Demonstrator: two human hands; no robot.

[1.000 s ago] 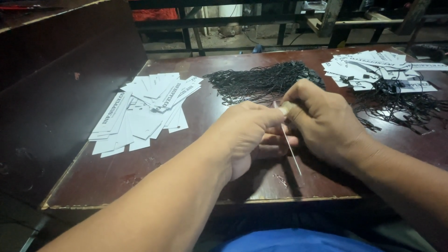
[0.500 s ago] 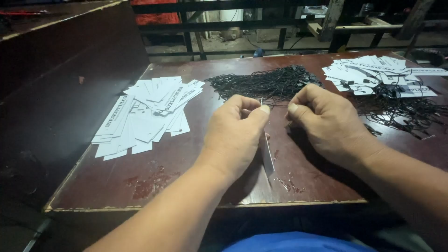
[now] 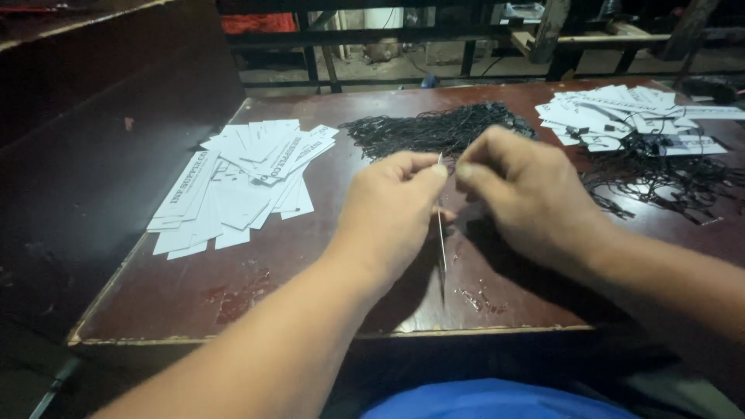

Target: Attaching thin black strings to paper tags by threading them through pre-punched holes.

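The thumb and forefinger of the left hand are pressed together, pinching the top of a thin white paper tag that hangs edge-on toward the camera, its lower end near the table. The right hand sits just beside it, its fingertips pinched together close to the top of the tag; whether they grip a string there is too small to tell. Both hands hover above the near middle of a dark red-brown table. Just behind the hands lies a heap of black strings. To the left a loose pile of white tags is spread out. At the far right, more white tags lie mixed with black strings.
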